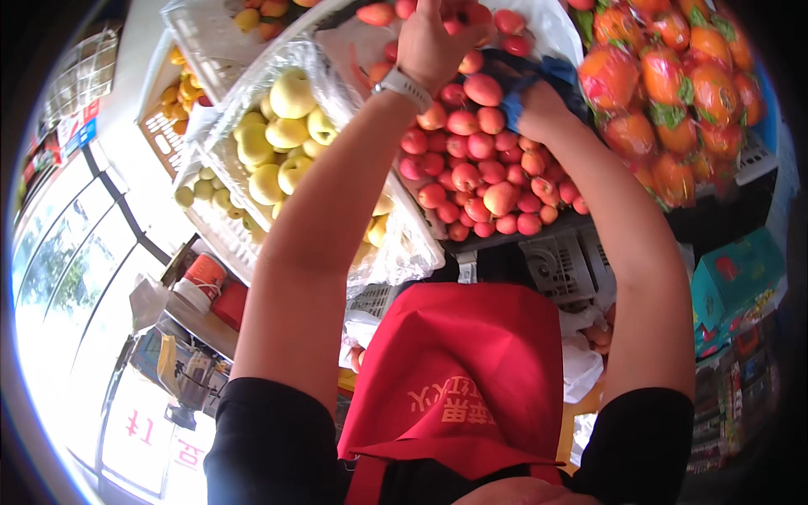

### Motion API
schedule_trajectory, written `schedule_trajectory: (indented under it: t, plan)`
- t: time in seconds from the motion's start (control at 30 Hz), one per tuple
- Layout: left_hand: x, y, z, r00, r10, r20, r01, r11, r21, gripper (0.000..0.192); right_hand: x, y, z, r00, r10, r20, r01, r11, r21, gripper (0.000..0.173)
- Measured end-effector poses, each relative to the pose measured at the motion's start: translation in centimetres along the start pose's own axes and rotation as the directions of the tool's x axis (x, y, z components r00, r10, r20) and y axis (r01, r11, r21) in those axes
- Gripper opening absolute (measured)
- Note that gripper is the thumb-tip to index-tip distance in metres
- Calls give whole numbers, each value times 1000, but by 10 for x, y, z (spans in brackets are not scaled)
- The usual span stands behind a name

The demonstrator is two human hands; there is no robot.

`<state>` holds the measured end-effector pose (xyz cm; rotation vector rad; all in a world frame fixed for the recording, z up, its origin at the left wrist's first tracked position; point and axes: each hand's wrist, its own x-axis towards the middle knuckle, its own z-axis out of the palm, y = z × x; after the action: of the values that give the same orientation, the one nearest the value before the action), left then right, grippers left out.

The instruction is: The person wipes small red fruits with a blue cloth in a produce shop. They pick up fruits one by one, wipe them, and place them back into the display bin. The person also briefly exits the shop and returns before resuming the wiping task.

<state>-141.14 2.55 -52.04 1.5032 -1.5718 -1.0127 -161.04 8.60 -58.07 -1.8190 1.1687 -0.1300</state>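
My left hand (439, 44), with a pale wristband on its wrist, reaches to the far part of a heap of small red apple-like fruits (480, 145). Its fingers lie at some red fruits near the top edge; whether they grip one is unclear. To its right, my right hand (536, 110) is bent inward over the same heap, against a blue and dark cloth or bag (555, 72). Its fingertips are hidden there, so its hold cannot be made out. White plastic sheeting (555, 25) lies behind the heap.
Left of the heap, a white crate (429, 243) lined with clear plastic holds yellow-green fruits (293, 126). Wrapped orange fruits with leaves (669, 82) are piled at the right. A teal carton (735, 290) stands below them. Further crates of fruit are at upper left.
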Motion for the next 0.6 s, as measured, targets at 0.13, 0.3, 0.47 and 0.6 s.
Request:
schedule_trajectory:
  t: [0.13,0.3,0.47,0.6]
  plan:
    - [-29,2,-41,960,-130,-247,73,971,-227,51,-11,3,-20,972,-227,-63,154,817,-556,45]
    - [-87,-35,-144,829,-8,-559,59,996,72,47,-17,1,-15,1000,-18,-3,13,845,-534,46]
    - [-162,-61,-219,755,-108,-647,436,819,372,48,-8,7,16,923,-325,207,379,668,-641,47]
    - [-176,-117,-250,846,-197,-496,482,680,552,43,35,-14,34,918,-326,226,392,662,-639,46]
